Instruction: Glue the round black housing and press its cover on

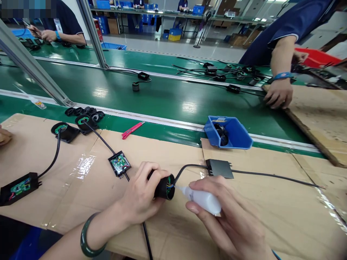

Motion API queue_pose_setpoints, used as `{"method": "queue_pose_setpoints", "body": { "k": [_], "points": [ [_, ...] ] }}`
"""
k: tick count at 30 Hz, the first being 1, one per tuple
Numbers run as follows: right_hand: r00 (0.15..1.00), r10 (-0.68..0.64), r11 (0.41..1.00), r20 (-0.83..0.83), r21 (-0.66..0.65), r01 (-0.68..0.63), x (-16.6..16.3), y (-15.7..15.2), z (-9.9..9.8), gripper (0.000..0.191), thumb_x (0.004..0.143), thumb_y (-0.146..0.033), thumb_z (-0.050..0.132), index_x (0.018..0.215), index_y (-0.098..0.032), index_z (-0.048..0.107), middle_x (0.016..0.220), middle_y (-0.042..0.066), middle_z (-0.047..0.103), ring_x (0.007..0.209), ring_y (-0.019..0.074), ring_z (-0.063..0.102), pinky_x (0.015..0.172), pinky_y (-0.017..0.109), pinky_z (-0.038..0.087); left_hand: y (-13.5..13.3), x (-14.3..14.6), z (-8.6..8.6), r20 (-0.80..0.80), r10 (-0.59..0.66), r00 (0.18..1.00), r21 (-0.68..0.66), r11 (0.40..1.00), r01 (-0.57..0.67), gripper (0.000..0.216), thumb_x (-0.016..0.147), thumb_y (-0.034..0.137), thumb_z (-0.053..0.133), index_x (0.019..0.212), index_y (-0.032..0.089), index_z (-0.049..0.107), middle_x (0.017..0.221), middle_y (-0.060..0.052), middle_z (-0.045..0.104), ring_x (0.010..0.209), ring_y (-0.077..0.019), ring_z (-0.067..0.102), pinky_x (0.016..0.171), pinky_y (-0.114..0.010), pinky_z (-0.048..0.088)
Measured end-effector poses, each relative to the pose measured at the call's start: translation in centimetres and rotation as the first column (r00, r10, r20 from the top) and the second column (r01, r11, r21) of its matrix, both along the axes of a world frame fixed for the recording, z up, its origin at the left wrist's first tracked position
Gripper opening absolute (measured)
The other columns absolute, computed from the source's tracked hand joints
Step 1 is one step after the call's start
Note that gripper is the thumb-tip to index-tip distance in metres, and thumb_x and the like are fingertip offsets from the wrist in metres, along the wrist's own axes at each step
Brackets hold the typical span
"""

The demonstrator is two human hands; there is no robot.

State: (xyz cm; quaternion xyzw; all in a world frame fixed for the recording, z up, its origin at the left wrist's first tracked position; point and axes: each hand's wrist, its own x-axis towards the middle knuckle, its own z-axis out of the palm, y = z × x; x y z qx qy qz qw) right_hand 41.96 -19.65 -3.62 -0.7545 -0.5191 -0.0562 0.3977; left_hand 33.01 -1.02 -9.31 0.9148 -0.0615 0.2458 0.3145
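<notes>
My left hand (143, 191) is wrapped around a black round housing (165, 188), its open end turned to the right with a green board and thin wires showing inside. Between the fingers of my right hand (225, 213) is a white squeeze bottle (204, 199), its narrow tip at the housing's open end. A black cable runs from the housing to a dark flat box (220, 168) lying on the cardboard. Left of my hands lies an open black case (119, 164) with a green circuit board, cabled to another round housing (84, 122).
A blue bin (229, 133) holds black rings. A pink utility knife (132, 130), several black rings (85, 111) and another open case (20, 188) lie left. Beyond is a green belt (162, 103) with metal rails. A co-worker's hand (279, 93) touches a board (320, 115) at right.
</notes>
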Motion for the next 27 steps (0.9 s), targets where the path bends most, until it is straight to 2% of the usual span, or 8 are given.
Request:
{"method": "queue_pose_setpoints", "body": {
  "k": [6,11,18,27],
  "points": [
    [1.000,0.003,1.000,-0.015,-0.002,-0.003,-0.12,0.09,0.05,0.016,0.093,-0.015,0.056,0.108,-0.016,0.054,0.088,0.005,0.062,0.077,0.0137,0.062,0.068,0.021,0.052,-0.04,-0.05,-0.10,0.001,0.000,1.000,0.006,1.000,0.000,0.050,0.069,0.001,0.057,0.117,0.015,0.052,0.101,-0.010,0.052,0.091,-0.0247,0.053,0.074,-0.036,0.051],
    [1.000,0.003,1.000,0.000,0.008,-0.003,0.05,0.02,-0.18,0.019,0.091,-0.013,0.058,0.110,-0.016,0.054,0.089,0.005,0.062,0.079,0.0149,0.061,0.070,0.022,0.052,-0.01,0.00,-0.06,0.000,-0.009,1.000,0.009,1.000,0.009,0.051,0.068,0.000,0.057,0.117,0.014,0.052,0.101,-0.010,0.052,0.092,-0.0253,0.053,0.075,-0.037,0.052],
    [0.999,0.002,1.000,-0.041,0.000,-0.002,-0.15,-0.05,0.11,0.015,0.092,-0.015,0.056,0.107,-0.017,0.054,0.086,0.004,0.062,0.075,0.0144,0.061,0.064,0.022,0.051,-0.04,0.07,-0.05,0.019,-0.003,1.000,0.023,1.000,0.003,0.051,0.068,0.000,0.055,0.117,0.015,0.052,0.102,-0.010,0.052,0.094,-0.0248,0.054,0.075,-0.035,0.052],
    [1.000,-0.020,0.999,0.023,0.041,0.019,0.13,0.36,-0.08,0.018,0.090,-0.012,0.058,0.107,-0.018,0.056,0.086,0.005,0.065,0.075,0.0170,0.064,0.063,0.026,0.054,-0.07,-0.03,-0.31,-0.002,0.000,1.000,0.017,1.000,0.000,0.051,0.069,0.002,0.056,0.118,0.016,0.052,0.102,-0.010,0.052,0.093,-0.0257,0.054,0.073,-0.036,0.052]
  ]
}}
